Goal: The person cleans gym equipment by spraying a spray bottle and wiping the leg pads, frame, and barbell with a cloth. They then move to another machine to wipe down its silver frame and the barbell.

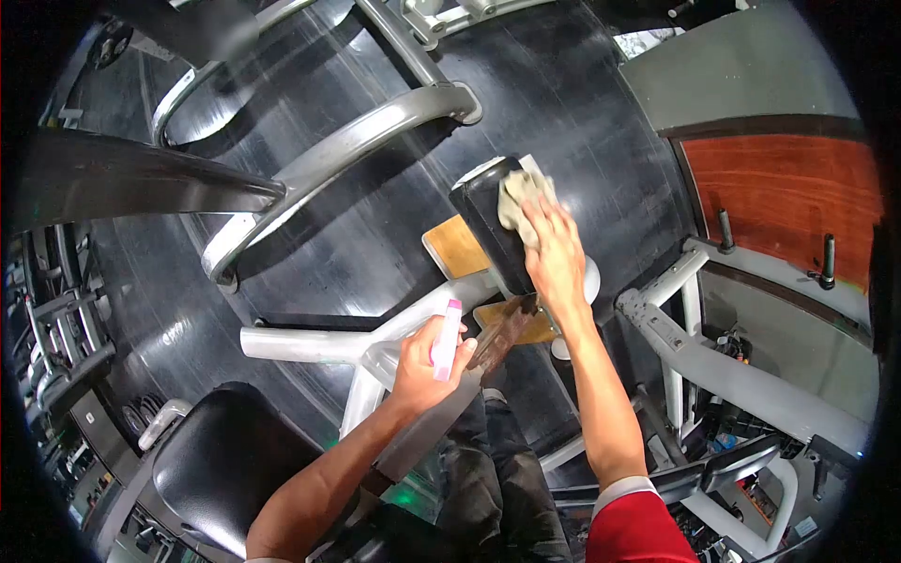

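There was one cloth (519,192), one spray bottle (447,336) and one black pad (488,230). The right hand (556,255) pressed the cloth on the pad at 1 o'clock, fingers (539,214) flat and open. The left hand (420,368), at 6 o'clock, was curled tight around the bottle.

The crumpled beige cloth (522,192) looks soft and matt. The black roller pad (483,230) has a smooth, shiny, leather-like skin. The small white and pink spray bottle (446,340) is smooth plastic. The curved silver bars (347,150) are shiny metal. The black floor (582,94) is glossy and streaky. The flat tan plate (457,247) looks like matt wood.
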{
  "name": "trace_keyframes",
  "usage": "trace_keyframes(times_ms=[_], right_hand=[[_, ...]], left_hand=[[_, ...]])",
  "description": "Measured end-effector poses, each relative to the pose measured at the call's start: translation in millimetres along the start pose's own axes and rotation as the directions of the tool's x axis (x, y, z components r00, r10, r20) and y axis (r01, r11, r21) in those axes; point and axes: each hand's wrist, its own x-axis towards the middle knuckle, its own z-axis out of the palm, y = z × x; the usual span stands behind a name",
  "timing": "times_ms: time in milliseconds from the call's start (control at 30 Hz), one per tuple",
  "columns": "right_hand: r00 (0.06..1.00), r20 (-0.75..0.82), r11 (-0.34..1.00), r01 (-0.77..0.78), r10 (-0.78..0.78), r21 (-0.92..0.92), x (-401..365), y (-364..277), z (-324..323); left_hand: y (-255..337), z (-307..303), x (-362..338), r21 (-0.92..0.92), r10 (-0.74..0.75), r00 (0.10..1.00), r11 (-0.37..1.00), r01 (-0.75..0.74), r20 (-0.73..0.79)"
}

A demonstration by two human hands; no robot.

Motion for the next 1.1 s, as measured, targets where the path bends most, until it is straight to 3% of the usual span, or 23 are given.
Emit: trace_keyframes(times_ms=[67,167,233,267,367,433,467,500,533,567,667,700,767,800,867,900,1000,1067,1100], right_hand=[[1.000,0.030,0.999,0.007,-0.007,-0.032,-27,6,-9],[0.994,0.096,0.991,-0.035,0.048,-0.128,-56,14,-26],[0.956,0.209,0.978,-0.196,0.207,-0.071,-60,13,-43],[0.953,0.217,0.976,-0.217,0.210,0.005,-52,14,-52],[0.890,0.137,0.877,-0.453,0.435,0.158,-22,29,-55],[0.910,-0.016,0.897,-0.404,0.413,0.182,2,52,-37],[0.893,0.003,0.869,-0.439,0.450,0.229,19,54,-30],[0.885,0.045,0.855,-0.460,0.464,0.240,27,96,9],[0.829,0.315,0.694,-0.559,0.462,0.454,37,91,14],[0.713,0.487,0.706,-0.665,0.504,0.243,43,106,41],[0.620,0.521,0.668,-0.734,0.587,0.121,55,98,43],[0.619,0.521,0.668,-0.734,0.588,0.118,53,89,37],[0.751,0.328,0.774,-0.627,0.573,0.086,37,65,24],[0.831,0.138,0.829,-0.552,0.539,0.088,26,43,18],[0.937,-0.168,0.948,-0.317,0.307,-0.036,-4,17,17],[0.942,-0.104,0.940,-0.329,0.319,-0.095,-18,2,8],[0.988,-0.087,0.990,-0.130,0.126,-0.045,-51,-3,-5],[0.994,0.002,0.994,-0.107,0.107,0.024,-48,8,-17],[0.994,-0.032,0.989,-0.097,0.102,0.113,-44,20,-15]], left_hand=[[3,-1,0,-0.002,-0.072,0.997,0.997,0.072,0.014],[0,2,1,0.019,-0.020,0.998,1.000,0.021,-0.058],[3,1,1,0.016,-0.029,0.999,0.999,0.030,-0.040],[5,0,1,0.015,-0.036,0.999,0.999,0.036,-0.023],[4,1,2,-0.002,-0.024,0.999,1.000,0.024,-0.032],[1,1,3,0.004,-0.016,0.999,1.000,0.016,-0.033],[0,1,2,0.010,-0.011,1.000,1.000,0.011,-0.029],[0,1,2,0.010,-0.010,1.000,1.000,0.010,-0.027],[1,0,2,0.022,-0.011,1.000,1.000,0.011,-0.024],[1,0,2,0.034,-0.013,1.000,0.999,0.013,-0.020],[-1,0,2,0.014,-0.007,1.000,1.000,0.007,-0.021],[-2,1,1,0.012,-0.009,1.000,1.000,0.009,-0.020],[-5,2,2,0.022,0.017,1.000,1.000,-0.016,-0.022],[-4,1,3,0.021,0.020,1.000,1.000,-0.019,-0.024],[-4,3,2,-0.006,-0.005,0.999,1.000,0.005,-0.035],[-3,3,2,-0.010,-0.008,0.999,1.000,0.008,-0.034],[-1,1,2,0.029,0.001,0.999,1.000,0.000,-0.038],[-1,1,2,0.006,-0.051,0.998,0.999,0.051,-0.026],[0,1,2,0.006,-0.052,0.998,0.999,0.053,-0.029]])
